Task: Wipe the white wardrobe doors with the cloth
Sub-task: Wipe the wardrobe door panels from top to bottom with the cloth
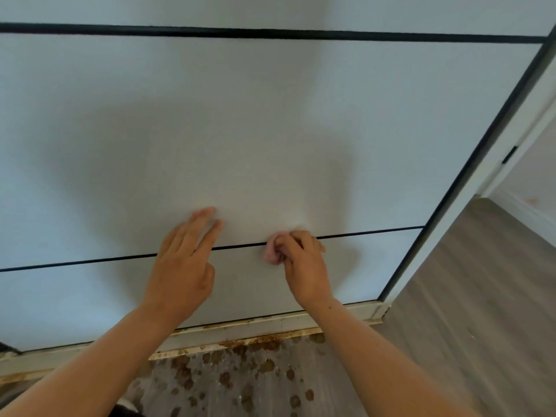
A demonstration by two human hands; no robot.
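Observation:
The white wardrobe door (240,130) fills most of the head view, split by thin black horizontal lines. My right hand (304,266) is shut on a small bunched pink cloth (270,251) and presses it against the door just at the lower black line. To its left, my left hand (183,260) rests flat on the door with fingers spread, lying across the same line and holding nothing.
A white bottom rail (270,322) with brown rust-like stains runs under the door. The grey floor (466,296) below carries several brown spots (240,374). A black vertical edge and white frame (469,176) bound the door on the right.

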